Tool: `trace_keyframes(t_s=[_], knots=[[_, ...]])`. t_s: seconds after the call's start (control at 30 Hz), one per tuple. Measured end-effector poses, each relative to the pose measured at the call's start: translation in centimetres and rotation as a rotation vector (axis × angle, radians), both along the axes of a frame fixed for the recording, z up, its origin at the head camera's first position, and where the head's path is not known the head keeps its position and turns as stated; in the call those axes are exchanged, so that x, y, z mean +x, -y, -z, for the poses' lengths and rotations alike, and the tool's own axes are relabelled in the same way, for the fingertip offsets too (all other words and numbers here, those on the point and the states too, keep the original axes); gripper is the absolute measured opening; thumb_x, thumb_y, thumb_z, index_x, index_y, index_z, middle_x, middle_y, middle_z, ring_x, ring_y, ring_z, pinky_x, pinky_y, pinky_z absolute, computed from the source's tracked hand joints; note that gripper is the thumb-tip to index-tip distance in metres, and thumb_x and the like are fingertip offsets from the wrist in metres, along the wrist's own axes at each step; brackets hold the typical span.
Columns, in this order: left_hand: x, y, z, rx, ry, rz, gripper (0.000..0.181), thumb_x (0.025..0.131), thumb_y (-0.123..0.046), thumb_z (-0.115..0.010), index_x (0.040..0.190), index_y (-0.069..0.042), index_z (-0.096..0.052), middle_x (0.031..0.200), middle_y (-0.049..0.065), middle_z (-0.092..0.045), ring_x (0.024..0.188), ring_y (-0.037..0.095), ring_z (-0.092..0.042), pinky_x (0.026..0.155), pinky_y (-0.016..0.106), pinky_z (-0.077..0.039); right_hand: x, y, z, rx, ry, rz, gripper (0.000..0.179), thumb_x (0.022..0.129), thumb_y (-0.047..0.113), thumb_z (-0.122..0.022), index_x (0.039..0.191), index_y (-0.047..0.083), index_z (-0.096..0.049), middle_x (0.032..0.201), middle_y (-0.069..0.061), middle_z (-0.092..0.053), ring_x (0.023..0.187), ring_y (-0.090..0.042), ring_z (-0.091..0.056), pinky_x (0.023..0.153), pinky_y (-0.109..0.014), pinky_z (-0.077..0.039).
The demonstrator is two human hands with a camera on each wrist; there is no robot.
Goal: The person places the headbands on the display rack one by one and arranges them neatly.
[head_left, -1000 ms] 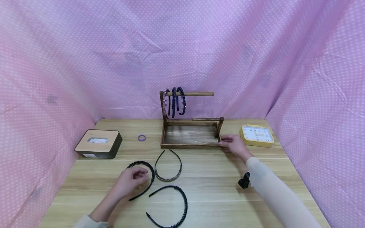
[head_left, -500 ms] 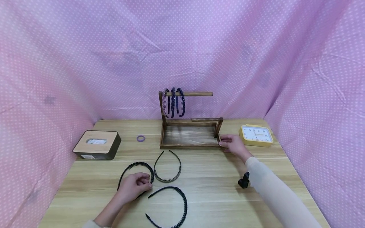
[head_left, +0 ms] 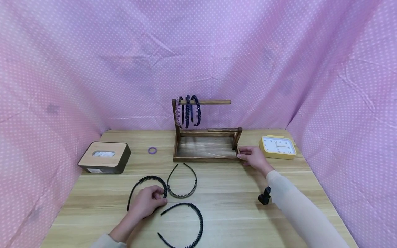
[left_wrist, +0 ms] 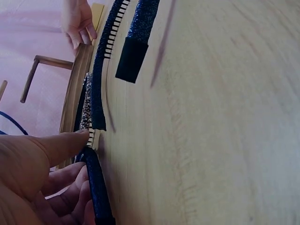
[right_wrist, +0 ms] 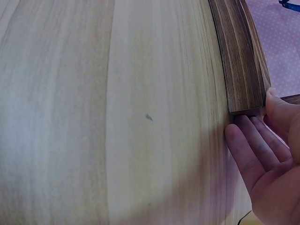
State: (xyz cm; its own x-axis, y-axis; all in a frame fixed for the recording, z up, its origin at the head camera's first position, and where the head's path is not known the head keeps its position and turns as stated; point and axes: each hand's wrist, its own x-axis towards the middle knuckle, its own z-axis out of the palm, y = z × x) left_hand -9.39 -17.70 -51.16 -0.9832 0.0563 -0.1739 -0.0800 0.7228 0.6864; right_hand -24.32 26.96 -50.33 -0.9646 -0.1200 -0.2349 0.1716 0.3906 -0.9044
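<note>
Head view first: I've got the wooden rack (head_left: 206,159) at the back of the counter (head_left: 232,193), and it's three up on the top rod (head_left: 217,102): a pinkish glittery headband (head_left: 177,113) by the post, a dark headband (head_left: 187,113) next, a navy headband (head_left: 199,112) beyond. Three more lie on the counter, so I'd call it about halfway. Here's the left hand (head_left: 145,201) down at the left black headband (head_left: 152,177); the grey headband (head_left: 183,196) is just beside that, in front of the rack, and the near black headband (head_left: 201,220) lies closest to the camera. Over on the far side, the right hand (head_left: 253,159) is at the rack's right end, near the yellow clock (head_left: 277,146).

Left wrist view now: thumb across the toothed part, other fingers (left_wrist: 65,178) curled in, and I read that as a pinch on the left black headband. It looks to be down on the counter, so number four isn't hung yet.

Right wrist view: thumb over the rack's wall, fingers against its outer end, grasping it; steadying, I'd judge.
</note>
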Motion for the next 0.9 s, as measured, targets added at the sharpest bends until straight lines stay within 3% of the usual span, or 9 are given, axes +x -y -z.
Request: trace_keyframes(t_s=[0.17,0.37,0.57,0.67,0.9], knots=[[0.1,0.3,-0.2,0.001,-0.017,0.014,0.025,0.079,-0.012,-0.086,0.102,-0.011,-0.076,0.069,-0.01,-0.064,0.065,0.007,-0.057,0.066,0.024,-0.047,0.0,0.2,-0.2,0.0,0.004,-0.008,0.047,0.099,0.003,-0.066,0.139,-0.016,-0.051,0.135,-0.038,-0.058,0.106,-0.043,-0.069,0.087,-0.055,-0.061],[0.4,0.8,-0.4,-0.042,-0.015,0.037,0.023,0.077,-0.008,-0.084,0.098,-0.012,-0.076,0.069,-0.008,-0.061,0.064,0.009,-0.054,0.063,0.025,-0.045,0.0,0.0,0.4,0.014,-0.017,0.002,0.048,0.1,0.01,-0.068,0.14,-0.011,-0.053,0.135,-0.034,-0.06,0.105,-0.036,-0.071,0.083,-0.046,-0.063],[0.1,0.7,-0.3,-0.089,0.002,0.009,0.026,0.079,-0.023,-0.088,0.098,-0.013,-0.074,0.068,-0.006,-0.06,0.062,0.011,-0.053,0.06,0.027,-0.043,0.1,-0.2,0.9,0.013,-0.014,0.005,0.047,0.098,0.01,-0.07,0.139,-0.009,-0.054,0.133,-0.032,-0.062,0.1,-0.031,-0.072,0.08,-0.042,-0.064],[0.0,0.5,-0.2,-0.127,-0.018,0.008,0.026,0.08,-0.029,-0.088,0.095,-0.014,-0.073,0.068,-0.008,-0.06,0.062,0.01,-0.053,0.06,0.028,-0.044,0.1,-0.2,0.9,0.008,-0.007,0.003,0.047,0.098,0.01,-0.07,0.138,-0.01,-0.055,0.133,-0.032,-0.062,0.098,-0.029,-0.073,0.08,-0.042,-0.064],[0.1,0.5,-0.1,-0.157,-0.125,0.018,0.013,0.081,-0.018,-0.086,0.09,-0.017,-0.077,0.069,-0.012,-0.063,0.065,0.005,-0.054,0.064,0.027,-0.048,-0.1,-0.2,0.7,0.012,-0.018,0.005,0.048,0.098,0.01,-0.07,0.139,-0.01,-0.055,0.133,-0.032,-0.062,0.1,-0.032,-0.073,0.081,-0.043,-0.064]])
